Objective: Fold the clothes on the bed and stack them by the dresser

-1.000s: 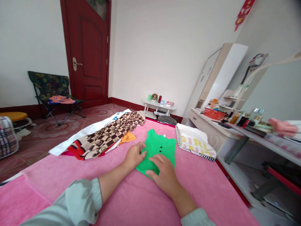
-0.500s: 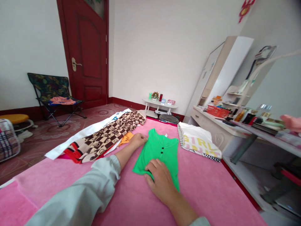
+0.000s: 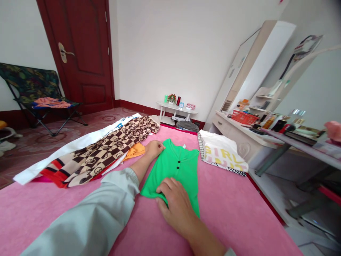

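A green sleeveless top (image 3: 183,160) with two dark buttons lies spread on the pink bed cover (image 3: 229,213). At its upper left shoulder, my left hand (image 3: 154,148) pinches the edge, fingertips closed together. My right hand (image 3: 177,202) rests over the lower part of the top; its fingers curl over the hem and the thumb sits just below it. Left of the top lie an orange cloth (image 3: 134,151) and a brown-and-cream checked garment (image 3: 114,144), with white clothing (image 3: 66,153) beneath.
Folded white clothing with lettering (image 3: 223,149) lies on the right of the bed. A dressing table (image 3: 234,129) with a red basket (image 3: 243,117) and bottles stands beyond. A folding chair (image 3: 39,87) holds clothing at left. A low white shelf (image 3: 177,109) stands past the bed.
The view has turned slightly right and down, so the scene sits further left and higher. My left hand has moved a little up the top's left edge; my right hand stays at the hem.
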Motion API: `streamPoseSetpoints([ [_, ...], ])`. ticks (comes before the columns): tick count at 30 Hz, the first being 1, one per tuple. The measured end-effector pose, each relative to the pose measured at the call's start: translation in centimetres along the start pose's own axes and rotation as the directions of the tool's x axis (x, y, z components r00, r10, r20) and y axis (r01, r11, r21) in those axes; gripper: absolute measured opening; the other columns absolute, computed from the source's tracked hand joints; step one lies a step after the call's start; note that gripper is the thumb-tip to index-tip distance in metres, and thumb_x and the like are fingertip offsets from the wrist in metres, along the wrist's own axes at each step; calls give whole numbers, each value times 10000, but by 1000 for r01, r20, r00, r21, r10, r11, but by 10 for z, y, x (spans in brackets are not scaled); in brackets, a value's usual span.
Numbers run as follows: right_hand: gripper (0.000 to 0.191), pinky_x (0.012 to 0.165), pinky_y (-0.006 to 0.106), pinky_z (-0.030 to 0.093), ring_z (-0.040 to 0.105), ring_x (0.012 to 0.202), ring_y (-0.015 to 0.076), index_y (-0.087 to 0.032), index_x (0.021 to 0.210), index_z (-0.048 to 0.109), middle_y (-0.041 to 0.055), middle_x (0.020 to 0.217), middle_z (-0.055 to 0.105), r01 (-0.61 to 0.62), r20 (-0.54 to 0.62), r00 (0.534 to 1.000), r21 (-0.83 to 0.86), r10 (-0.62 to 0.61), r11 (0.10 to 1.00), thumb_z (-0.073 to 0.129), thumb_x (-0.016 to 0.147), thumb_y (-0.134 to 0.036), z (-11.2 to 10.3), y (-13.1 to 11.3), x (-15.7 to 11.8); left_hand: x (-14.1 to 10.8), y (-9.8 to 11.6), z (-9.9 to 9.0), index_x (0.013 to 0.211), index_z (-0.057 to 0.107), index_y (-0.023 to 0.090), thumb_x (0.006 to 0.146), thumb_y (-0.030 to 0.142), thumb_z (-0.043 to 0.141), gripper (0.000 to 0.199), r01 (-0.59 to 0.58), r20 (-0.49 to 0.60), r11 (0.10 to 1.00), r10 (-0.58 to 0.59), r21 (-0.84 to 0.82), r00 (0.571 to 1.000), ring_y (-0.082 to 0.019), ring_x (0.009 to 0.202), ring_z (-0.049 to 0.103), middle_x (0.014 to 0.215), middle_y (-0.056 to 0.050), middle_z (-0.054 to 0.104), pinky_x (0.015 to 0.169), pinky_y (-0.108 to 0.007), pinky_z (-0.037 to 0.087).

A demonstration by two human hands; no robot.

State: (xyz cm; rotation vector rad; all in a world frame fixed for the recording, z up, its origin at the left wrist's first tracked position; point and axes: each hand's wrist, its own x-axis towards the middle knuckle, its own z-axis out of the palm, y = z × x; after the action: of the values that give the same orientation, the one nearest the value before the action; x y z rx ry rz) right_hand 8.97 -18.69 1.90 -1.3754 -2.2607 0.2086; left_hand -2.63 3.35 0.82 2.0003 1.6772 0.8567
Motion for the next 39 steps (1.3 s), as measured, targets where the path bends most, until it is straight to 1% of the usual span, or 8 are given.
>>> streamPoseSetpoints([
  [5, 163, 810, 311, 370, 517, 913, 185, -228, 911, 611, 5, 920, 600, 22, -35, 999, 72, -19, 997, 673, 787, -314, -5, -2, 1, -13, 4, -12, 912, 684, 193, 864, 442, 450, 345, 6, -16, 997, -5, 72, 1000, -199, 897, 613, 939, -71, 703, 698, -260, 406],
  [9, 195, 712, 264, 385, 550, 775, 147, -214, 779, 624, -3, 777, 601, -50, -181, 980, 161, 79, 986, 516, 893, -329, -9, 8, 1, -27, 10, -34, 676, 661, 165, 762, 526, 561, 385, 29, 121, 991, -46, 134, 992, -189, 704, 629, 676, -73, 687, 632, -251, 422],
  [12, 263, 660, 267, 397, 556, 706, 152, -213, 777, 615, 7, 757, 605, -248, -356, 889, 157, 289, 956, 429, 916, -337, -16, 26, 0, -42, 13, -49, 567, 602, 158, 686, 572, 620, 431, 38, 363, 987, -93, 156, 927, -174, 529, 599, 534, -60, 633, 547, -253, 429],
  [15, 227, 763, 328, 427, 578, 910, 226, -203, 1004, 609, 75, 988, 628, -434, -462, 792, 34, 399, 901, 486, 858, -325, -23, 50, -2, -63, 14, -58, 678, 611, 154, 636, 578, 661, 429, 9, 520, 992, -75, 129, 851, -175, 514, 598, 571, -47, 640, 506, -247, 422],
  [21, 410, 751, 418, 434, 571, 1009, 331, -175, 1138, 561, 163, 1062, 617, -648, -388, 734, -151, 558, 747, 548, 783, -380, -29, 79, -10, -91, 19, -58, 819, 636, 183, 564, 400, 736, 349, -153, 370, 980, 96, 128, 924, -185, 715, 602, 792, -16, 662, 547, -225, 376],
  [27, 459, 765, 360, 460, 629, 961, 259, -212, 1189, 532, 108, 1080, 656, -606, -337, 733, 71, 591, 792, 572, 739, -290, -26, 83, -9, -97, 40, -48, 742, 644, 159, 646, 286, 648, 160, -234, 258, 970, 244, -71, 935, -135, 638, 516, 643, 31, 557, 543, -212, 340],
  [32, 416, 893, 378, 470, 601, 1053, 238, -161, 1132, 586, 111, 1137, 653, -318, -358, 747, 547, 560, 774, 495, 799, -392, -27, 75, 4, -122, 67, -20, 973, 695, 149, 717, 290, 589, 311, -298, 146, 892, 363, -339, 920, -122, 625, 504, 677, 23, 583, 568, -208, 379],
  [39, 352, 767, 349, 517, 643, 831, 214, -166, 999, 612, 58, 924, 703, -221, -348, 744, 677, 571, 702, 614, 712, -370, -23, 73, 8, -160, 83, 4, 777, 709, 147, 716, 194, 549, 177, -305, 411, 800, 544, -516, 732, -100, 552, 505, 627, 23, 618, 493, -183, 354],
])
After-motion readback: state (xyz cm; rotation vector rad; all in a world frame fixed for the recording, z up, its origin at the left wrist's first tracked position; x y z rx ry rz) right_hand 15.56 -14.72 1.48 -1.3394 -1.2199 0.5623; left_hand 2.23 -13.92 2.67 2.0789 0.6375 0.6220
